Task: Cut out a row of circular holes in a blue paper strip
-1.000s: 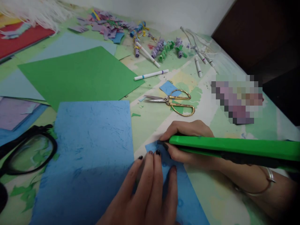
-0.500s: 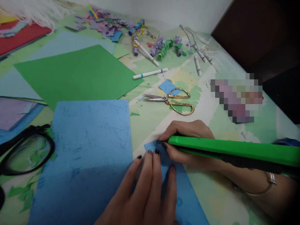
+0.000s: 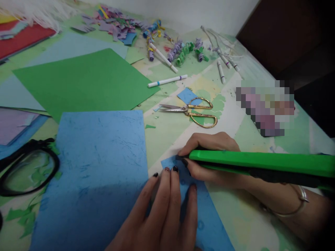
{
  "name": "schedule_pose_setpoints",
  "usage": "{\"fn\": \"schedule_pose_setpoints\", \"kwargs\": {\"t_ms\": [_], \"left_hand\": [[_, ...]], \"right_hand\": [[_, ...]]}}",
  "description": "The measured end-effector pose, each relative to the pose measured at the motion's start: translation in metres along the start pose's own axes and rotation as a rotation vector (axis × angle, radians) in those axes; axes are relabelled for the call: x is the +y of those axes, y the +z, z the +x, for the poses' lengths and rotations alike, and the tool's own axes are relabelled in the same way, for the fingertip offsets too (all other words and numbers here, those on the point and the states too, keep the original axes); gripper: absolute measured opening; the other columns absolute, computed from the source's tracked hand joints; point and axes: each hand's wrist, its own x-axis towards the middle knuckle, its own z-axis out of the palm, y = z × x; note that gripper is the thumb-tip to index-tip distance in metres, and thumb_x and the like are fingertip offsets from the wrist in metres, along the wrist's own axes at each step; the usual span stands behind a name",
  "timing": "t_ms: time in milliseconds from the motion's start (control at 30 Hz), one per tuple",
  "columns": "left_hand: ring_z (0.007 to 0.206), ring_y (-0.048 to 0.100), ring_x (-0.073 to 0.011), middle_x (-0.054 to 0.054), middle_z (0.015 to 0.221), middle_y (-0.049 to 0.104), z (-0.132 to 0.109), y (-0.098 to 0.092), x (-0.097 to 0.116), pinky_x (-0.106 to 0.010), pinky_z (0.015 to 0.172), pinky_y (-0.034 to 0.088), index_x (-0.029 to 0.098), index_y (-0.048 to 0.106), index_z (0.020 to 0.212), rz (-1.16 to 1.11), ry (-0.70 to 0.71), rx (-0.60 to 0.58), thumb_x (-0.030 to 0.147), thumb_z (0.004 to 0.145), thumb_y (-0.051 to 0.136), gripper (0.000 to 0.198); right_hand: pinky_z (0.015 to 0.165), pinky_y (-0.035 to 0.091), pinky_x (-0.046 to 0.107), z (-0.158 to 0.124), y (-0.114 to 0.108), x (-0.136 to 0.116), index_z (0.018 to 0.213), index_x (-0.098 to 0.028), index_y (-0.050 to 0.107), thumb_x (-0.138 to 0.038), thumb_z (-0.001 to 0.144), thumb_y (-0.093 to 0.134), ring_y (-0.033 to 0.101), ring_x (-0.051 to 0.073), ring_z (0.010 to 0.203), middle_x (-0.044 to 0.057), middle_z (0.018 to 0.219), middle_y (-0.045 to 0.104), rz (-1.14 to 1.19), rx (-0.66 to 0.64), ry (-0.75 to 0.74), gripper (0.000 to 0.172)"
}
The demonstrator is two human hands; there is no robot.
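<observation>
My left hand (image 3: 167,205) lies with fingers spread on a small blue sheet (image 3: 211,223), which bears faint small ring marks. My right hand (image 3: 209,157) grips a long green pen-like tool (image 3: 251,162) near its dark tip, beside the upper left corner of that sheet. The tool's exact kind is unclear, and its thick body runs off past the right edge. Under and left of my left hand is a larger blue sheet (image 3: 99,167) with creased marks. Gold-handled scissors (image 3: 187,108) lie beyond my hands, blades pointing left.
A green sheet (image 3: 89,82) lies at the back left, near black-framed glasses (image 3: 31,167) and green scraps (image 3: 23,216). Farther off are white markers (image 3: 167,81), curled paper strips (image 3: 184,54) and a heap of paper scraps (image 3: 117,24). A pixelated object (image 3: 264,108) lies right.
The rear part of the green tool has tilted slightly upward in view, with a small shift of the right hand and wrist. The left hand stays in place; the view shifts a little.
</observation>
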Motion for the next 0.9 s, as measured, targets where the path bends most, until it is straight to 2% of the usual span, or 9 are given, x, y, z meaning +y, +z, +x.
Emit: {"fn": "schedule_pose_setpoints", "kwargs": {"t_ms": [67, 233, 367, 533, 767, 900], "left_hand": [[0.128, 0.047, -0.0347, -0.022, 0.126, 0.056, 0.0002, 0.0006, 0.0004, -0.046, 0.105, 0.037, 0.010, 0.052, 0.130, -0.006, -0.013, -0.002, 0.028, 0.099, 0.028, 0.043], [0.122, 0.051, -0.0385, -0.026, 0.120, 0.059, 0.0010, 0.0053, -0.0039, -0.048, 0.101, 0.038, 0.006, 0.056, 0.126, 0.002, 0.061, 0.064, 0.046, 0.099, 0.024, 0.057], [0.116, 0.056, -0.0367, -0.024, 0.115, 0.063, 0.0027, 0.0053, -0.0077, -0.047, 0.100, 0.038, 0.006, 0.058, 0.122, 0.024, 0.081, 0.087, 0.036, 0.099, 0.028, 0.048], [0.115, 0.058, -0.0388, -0.027, 0.116, 0.063, 0.0034, 0.0033, -0.0078, -0.049, 0.098, 0.039, 0.005, 0.057, 0.123, 0.028, 0.098, 0.074, 0.049, 0.099, 0.021, 0.061], [0.114, 0.059, -0.0380, -0.026, 0.115, 0.064, 0.0034, 0.0044, -0.0083, -0.048, 0.098, 0.039, 0.005, 0.057, 0.123, 0.036, 0.105, 0.064, 0.042, 0.099, 0.027, 0.054], [0.115, 0.058, -0.0376, -0.025, 0.114, 0.064, 0.0042, 0.0051, -0.0083, -0.047, 0.098, 0.039, 0.004, 0.058, 0.122, 0.027, 0.092, 0.073, 0.046, 0.099, 0.025, 0.057]], "right_hand": [[0.051, 0.045, 0.012, -0.0004, 0.0001, 0.0001, 0.078, -0.017, 0.068, -0.006, 0.068, 0.064, 0.059, 0.005, 0.050, -0.004, 0.062, 0.069, 0.005, -0.008, 0.007, 0.015], [0.051, 0.044, 0.012, -0.0019, 0.0007, -0.0010, 0.078, -0.017, 0.068, -0.007, 0.069, 0.064, 0.059, 0.005, 0.051, -0.004, 0.062, 0.068, 0.028, -0.012, 0.033, 0.014], [0.052, 0.044, 0.012, -0.0029, 0.0011, -0.0021, 0.079, -0.017, 0.068, -0.008, 0.069, 0.064, 0.058, 0.004, 0.051, -0.005, 0.062, 0.068, 0.034, -0.007, 0.042, 0.014], [0.050, 0.043, 0.012, -0.0039, -0.0004, -0.0017, 0.079, -0.017, 0.068, -0.009, 0.070, 0.064, 0.056, 0.004, 0.049, -0.005, 0.061, 0.067, 0.024, -0.012, 0.041, 0.012], [0.051, 0.043, 0.013, -0.0029, 0.0024, -0.0015, 0.077, -0.017, 0.068, -0.007, 0.068, 0.064, 0.057, 0.004, 0.050, -0.005, 0.061, 0.068, 0.013, 0.000, 0.018, 0.014], [0.050, 0.042, 0.013, -0.0027, 0.0032, -0.0023, 0.076, -0.017, 0.067, -0.006, 0.066, 0.062, 0.055, 0.004, 0.048, -0.005, 0.060, 0.067, 0.027, 0.022, 0.004, 0.015]]}}
